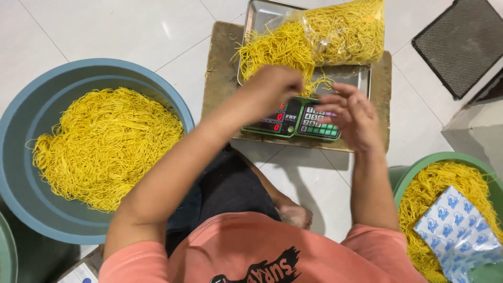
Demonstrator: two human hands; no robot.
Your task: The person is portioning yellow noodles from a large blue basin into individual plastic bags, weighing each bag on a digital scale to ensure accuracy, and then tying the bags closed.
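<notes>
View: looking down from the head at a person seated on a white tiled floor (131,31).
Left hand (277,84): grip clenched on a tuft of loose yellow noodles (272,52), over the scale's front edge.
Right hand (352,116): released, fingers spread, hovering above the scale keypad and holding nothing.
Noodles on scale: heaped on a steel tray (262,13), partly inside a clear plastic bag (348,31), atop a green digital scale (293,121).
Handling, as a judgement: light, soft, springy strands that tangle and trail; best pinched in a small bunch from the top of the heap.
Nearby: blue basin (31,105) of noodles to the left; green basin (445,160) with printed bags (456,230) to the right.
</notes>
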